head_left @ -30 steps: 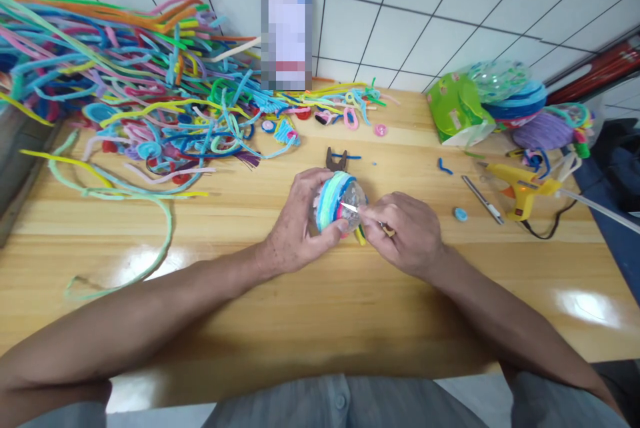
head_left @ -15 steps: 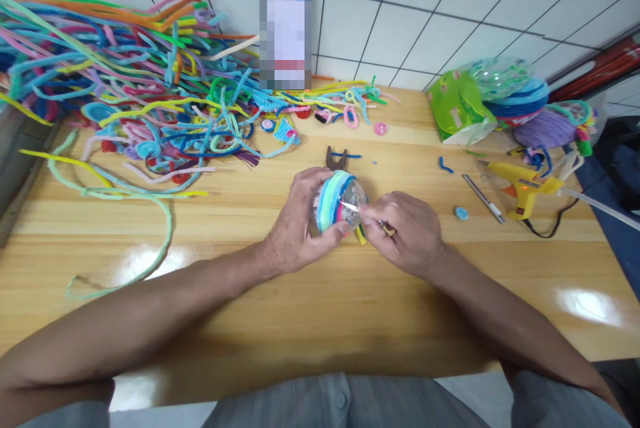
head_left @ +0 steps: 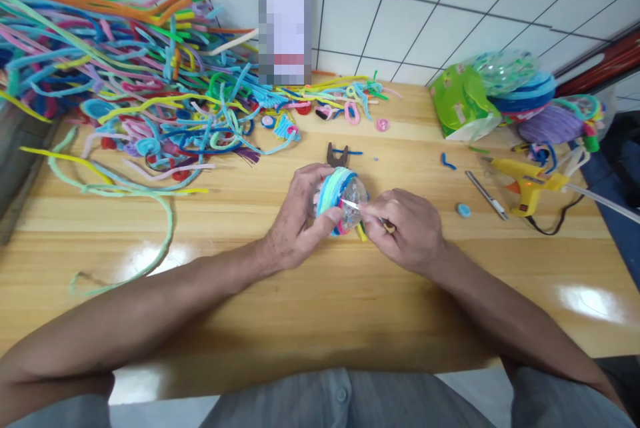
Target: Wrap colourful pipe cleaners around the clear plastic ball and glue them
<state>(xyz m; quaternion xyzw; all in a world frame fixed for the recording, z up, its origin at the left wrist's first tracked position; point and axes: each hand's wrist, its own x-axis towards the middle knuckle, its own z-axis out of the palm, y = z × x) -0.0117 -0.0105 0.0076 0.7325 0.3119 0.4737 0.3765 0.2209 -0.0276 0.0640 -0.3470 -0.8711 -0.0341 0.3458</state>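
Note:
My left hand [head_left: 299,221] is wrapped round a clear plastic ball [head_left: 341,201] that is partly covered with blue, green and pink pipe cleaners. My right hand [head_left: 407,228] is closed in a pinch on a thin pointed tool [head_left: 351,205] whose pale tip touches the ball's clear side. A yellow pipe cleaner end [head_left: 361,233] sticks out under the ball. Both hands hover just above the wooden table [head_left: 320,295], near its middle.
A big heap of coloured pipe cleaners [head_left: 140,88] fills the back left. Pliers [head_left: 336,155] lie just behind the ball. At the right are a craft knife [head_left: 486,195], a yellow glue gun [head_left: 527,183], a green bag [head_left: 463,105] and finished wrapped balls [head_left: 530,98].
My left thumb has slid a little across the ball and the ball has turned slightly. The view has tilted down a bit. The hands otherwise stay in place.

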